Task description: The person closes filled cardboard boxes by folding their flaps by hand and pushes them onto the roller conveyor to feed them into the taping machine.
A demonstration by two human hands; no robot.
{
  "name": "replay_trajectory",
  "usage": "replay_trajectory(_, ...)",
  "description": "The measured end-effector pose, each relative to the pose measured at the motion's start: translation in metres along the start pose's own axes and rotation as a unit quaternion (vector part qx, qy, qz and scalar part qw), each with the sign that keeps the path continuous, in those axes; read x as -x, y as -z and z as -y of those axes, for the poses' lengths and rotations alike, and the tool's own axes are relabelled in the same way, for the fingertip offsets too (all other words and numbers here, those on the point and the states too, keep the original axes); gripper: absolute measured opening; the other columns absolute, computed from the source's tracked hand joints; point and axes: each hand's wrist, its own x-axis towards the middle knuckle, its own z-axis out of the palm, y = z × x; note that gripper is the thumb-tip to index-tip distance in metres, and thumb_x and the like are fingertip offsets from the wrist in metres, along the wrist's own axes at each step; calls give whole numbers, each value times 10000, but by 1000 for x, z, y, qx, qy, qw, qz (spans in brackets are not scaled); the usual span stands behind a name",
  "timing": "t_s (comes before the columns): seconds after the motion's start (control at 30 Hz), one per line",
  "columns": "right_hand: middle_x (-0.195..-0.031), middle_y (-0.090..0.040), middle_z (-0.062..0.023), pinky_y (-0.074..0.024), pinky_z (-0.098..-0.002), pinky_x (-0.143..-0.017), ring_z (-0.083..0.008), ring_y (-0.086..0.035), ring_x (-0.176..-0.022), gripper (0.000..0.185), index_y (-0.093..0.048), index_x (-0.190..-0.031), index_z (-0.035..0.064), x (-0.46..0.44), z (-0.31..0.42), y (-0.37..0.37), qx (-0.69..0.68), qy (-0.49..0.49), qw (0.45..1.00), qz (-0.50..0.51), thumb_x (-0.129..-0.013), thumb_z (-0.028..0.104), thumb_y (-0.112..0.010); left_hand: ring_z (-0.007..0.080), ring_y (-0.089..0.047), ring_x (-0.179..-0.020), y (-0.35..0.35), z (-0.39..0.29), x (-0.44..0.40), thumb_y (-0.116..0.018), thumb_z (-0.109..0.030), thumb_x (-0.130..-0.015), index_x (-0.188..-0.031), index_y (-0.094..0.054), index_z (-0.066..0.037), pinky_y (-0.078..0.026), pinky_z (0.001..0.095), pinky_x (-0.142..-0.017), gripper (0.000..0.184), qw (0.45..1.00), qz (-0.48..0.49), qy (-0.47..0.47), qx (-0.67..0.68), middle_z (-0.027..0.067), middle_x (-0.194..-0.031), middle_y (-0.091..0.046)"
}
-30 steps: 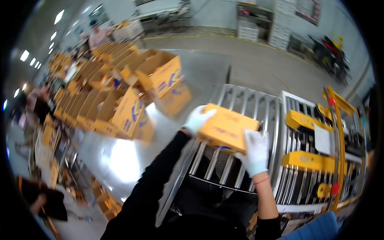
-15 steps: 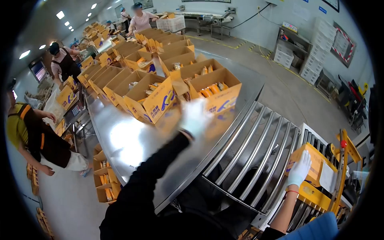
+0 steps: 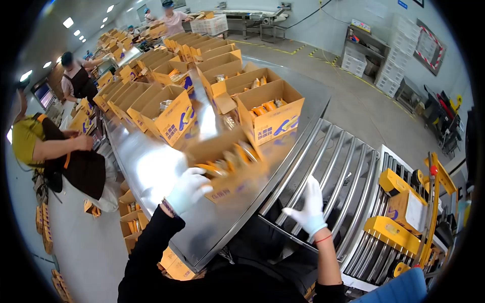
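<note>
An open cardboard box [image 3: 240, 184] filled with orange-and-silver packets sits blurred at the near part of the metal table [image 3: 151, 177]. My left hand [image 3: 188, 192], in a white glove, is at the box's left end with its fingers curled over the edge. My right hand [image 3: 309, 209], also gloved, hangs over the roller conveyor [image 3: 333, 177], fingers spread and nothing held. Just behind the blurred box stands another open box [image 3: 277, 126] with orange packets. A closed carton [image 3: 399, 207] lies between the yellow guides of the machine at right.
Rows of open boxes [image 3: 169, 113] fill the table's far side. Nearby on the left stands a person in a dark apron [image 3: 78, 166]; other people work farther back. More boxes [image 3: 132, 222] are stacked below the table's left edge. White crates [image 3: 396, 60] stand by the wall.
My left hand has brought the open box off the row, toward me and to the right. My right hand has left the closed carton, which now sits farther in between the yellow guides.
</note>
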Motion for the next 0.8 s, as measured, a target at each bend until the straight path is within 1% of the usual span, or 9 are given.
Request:
replay_trajectory(0.03,-1506,-439,-228,-264,-519,-1204,-460,-366,-1415,981,-441,-1456,-9,-17,32,5,-2,38,999,4,-662,351,-889,387,-473,-1370,12,-11,-2,-781,-195,-829,-868,-723,-44,-412,442,-1123,165,993,6,-116,-24,215,-1376,-597)
replay_trajectory(0.17,-1428,-581,-63,-286,-530,-1203,-269,-496,-1365,642,-605,-1376,138,-26,56,-4,44,233,954,185,-793,317,-808,347,-395,-1467,1,-21,-17,-786,-168,-838,-999,-718,-58,-346,402,-1179,206,958,75,-52,273,204,-1550,-458)
replay_trajectory(0.23,-1313,-677,-35,-309,-513,-1199,-257,-590,-1269,443,-704,-1266,136,-30,43,4,-127,189,951,209,-870,324,-765,272,-556,-1332,-20,-11,-41,-728,-208,-914,-1120,-718,-51,-431,342,-1106,258,932,171,33,317,154,-1497,-540)
replay_trajectory(0.3,-1308,-667,-127,-334,-492,-1183,-301,-598,-1245,449,-697,-1272,125,-42,44,15,-334,-50,915,221,-880,336,-755,278,-624,-1196,-55,4,-64,-704,-217,-940,-1137,-719,-47,-504,360,-1007,261,951,104,58,284,128,-1352,-639)
replay_trajectory(0.37,-1415,-571,-162,-332,-494,-1181,-331,-523,-1321,618,-612,-1366,143,-69,46,19,22,179,973,142,-811,348,-790,262,-629,-1171,-79,0,-73,-755,-236,-904,-1231,-673,-25,-496,359,-1006,398,993,-25,20,116,152,-1319,-645)
replay_trajectory(0.47,-1477,-481,-170,-300,-542,-1185,-365,-431,-1380,835,-512,-1415,36,-80,69,19,141,178,970,85,-718,366,-832,240,-620,-1158,-94,-9,-61,-720,-349,-951,-1340,-583,9,-480,341,-1008,546,968,-219,124,-13,155,-1283,-651)
replay_trajectory(0.5,-1471,-481,-179,-297,-566,-1177,-378,-424,-1379,878,-504,-1403,-16,-78,75,16,187,153,970,40,-692,366,-848,240,-620,-1158,-105,2,-52,-720,-349,-951,-1340,-583,9,-480,341,-1008,546,966,-222,131,-18,155,-1283,-651)
replay_trajectory(0.57,-1403,-508,-195,-289,-584,-1176,-373,-453,-1326,962,-483,-1417,-32,-54,81,8,154,167,973,29,-642,384,-874,238,-604,-1212,-127,36,-42,-668,-479,-968,-1404,-509,34,-465,330,-1026,692,866,-66,270,415,181,-1332,-625)
replay_trajectory(0.8,-1367,-542,-122,-258,-567,-1205,-286,-501,-1308,939,-499,-1439,47,1,27,50,206,25,975,75,-628,308,-894,159,-631,-1068,-171,-18,-138,-550,-274,-1041,-1293,-600,44,-498,323,-959,409,862,-19,136,488,112,-1174,-690)
